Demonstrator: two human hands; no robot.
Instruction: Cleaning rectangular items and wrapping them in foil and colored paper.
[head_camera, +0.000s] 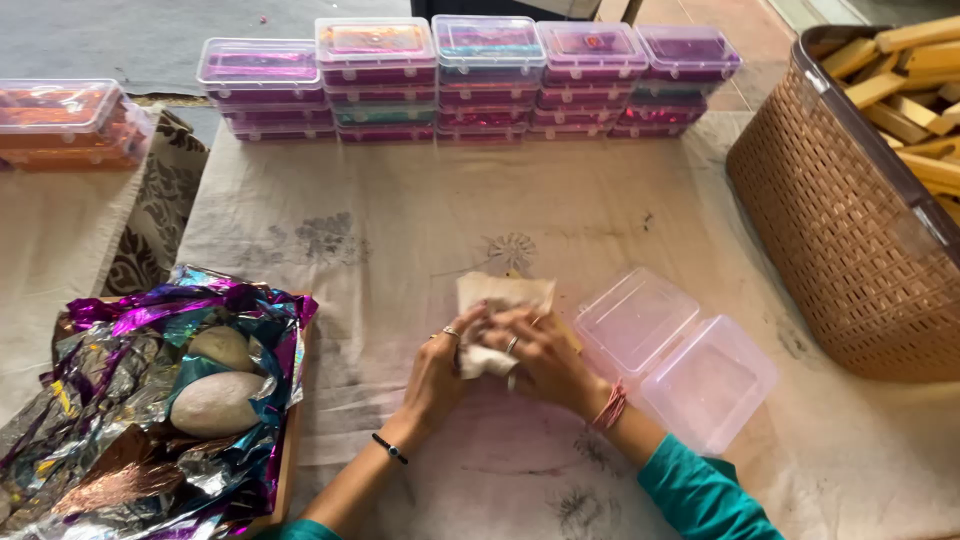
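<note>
Both my hands, left hand (437, 372) and right hand (545, 358), have fingers clamped on a pale paper-wrapped piece (495, 315). Just right of my right fingers lies an open clear plastic box (680, 360).

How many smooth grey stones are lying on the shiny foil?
2: one stone further back on the foil, one bigger stone in front. More may hide under the foil.

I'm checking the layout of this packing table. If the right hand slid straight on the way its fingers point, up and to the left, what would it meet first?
Probably the left hand, since both grip the same crumpled beige paper wrap between the fingers of the right hand.
</note>
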